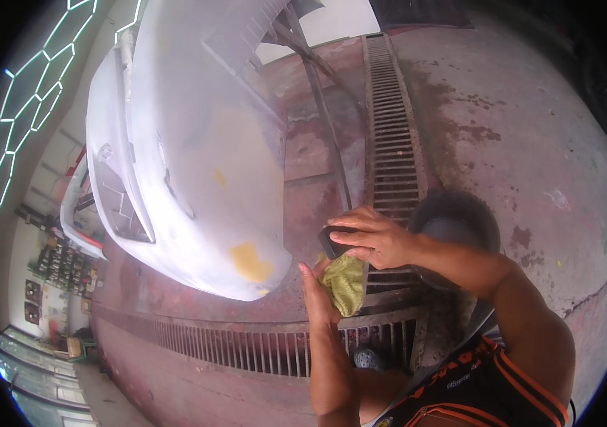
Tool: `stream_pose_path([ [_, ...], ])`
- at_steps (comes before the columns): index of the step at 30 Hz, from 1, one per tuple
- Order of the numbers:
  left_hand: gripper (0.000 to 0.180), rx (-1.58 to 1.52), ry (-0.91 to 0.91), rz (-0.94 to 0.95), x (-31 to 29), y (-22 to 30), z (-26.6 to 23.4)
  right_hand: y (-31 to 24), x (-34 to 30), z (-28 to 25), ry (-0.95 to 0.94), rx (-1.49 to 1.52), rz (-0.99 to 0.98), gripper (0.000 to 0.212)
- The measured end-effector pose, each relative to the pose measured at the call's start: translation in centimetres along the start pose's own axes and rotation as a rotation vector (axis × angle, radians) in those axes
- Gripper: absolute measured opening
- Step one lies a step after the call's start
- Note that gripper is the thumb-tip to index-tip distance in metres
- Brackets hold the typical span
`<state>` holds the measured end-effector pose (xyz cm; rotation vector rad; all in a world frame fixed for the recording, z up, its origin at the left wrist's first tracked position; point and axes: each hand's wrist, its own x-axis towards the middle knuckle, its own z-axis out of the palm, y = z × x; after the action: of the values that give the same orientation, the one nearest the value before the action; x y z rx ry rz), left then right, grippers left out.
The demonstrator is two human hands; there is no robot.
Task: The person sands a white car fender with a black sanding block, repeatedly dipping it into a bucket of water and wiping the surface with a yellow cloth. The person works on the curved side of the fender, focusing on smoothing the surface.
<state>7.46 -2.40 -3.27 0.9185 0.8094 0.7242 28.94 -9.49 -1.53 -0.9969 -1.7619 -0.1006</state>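
My right hand [377, 239] grips a small dark block [335, 243], its fingers laid over the top. Just below it, my left hand [319, 295] holds a crumpled yellow-green cloth [346, 286], thumb pointing up and the other fingers partly hidden by cloth and block. Both hands are close together, to the right of a large whitish bumper [196, 178] with a matt, primed-looking surface. Near its lower corner is a yellow patch [250, 262], apart from my hands.
Dark metal stand legs [325, 121] show behind the bumper. A dark round bucket [456, 213] stands by my right forearm. Slotted drain grates [392, 121] cross the stained concrete floor [531, 156]. Another white bumper [75, 213] and shelving [65, 263] are at far left.
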Motion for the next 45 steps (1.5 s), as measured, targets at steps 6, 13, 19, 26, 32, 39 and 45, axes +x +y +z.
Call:
stream_pose_path([
  [6,0.081,-0.131,-0.132,-0.048,-2.2,1.3,2.6,-0.1,1.0,0.3,-0.088,0.026,-0.078,0.061],
  [13,0.067,-0.142,-0.141,0.060,-2.2,0.4,1.5,0.4,1.2,0.2,-0.052,0.068,-0.084,0.055],
  [19,0.060,-0.159,-0.171,0.136,-2.2,-0.5,0.7,-0.3,2.4,0.2,-0.046,0.192,-0.040,0.052],
  [26,0.048,-0.194,-0.259,0.171,-1.8,-1.1,0.1,-0.6,3.4,-0.4,-0.007,0.179,-0.064,0.045],
  [32,0.043,-0.242,-0.240,0.184,-1.9,-1.8,1.4,-0.8,3.9,-1.2,-0.031,0.006,-0.138,0.047],
  [39,0.040,-0.207,-0.227,0.218,-1.8,-1.9,1.9,-0.1,3.8,-2.0,-0.110,0.010,-0.121,0.050],
  [45,0.042,-0.171,-0.173,0.212,-1.2,-1.9,1.1,-0.4,4.6,-2.2,-0.184,-0.055,-0.203,0.054],
])
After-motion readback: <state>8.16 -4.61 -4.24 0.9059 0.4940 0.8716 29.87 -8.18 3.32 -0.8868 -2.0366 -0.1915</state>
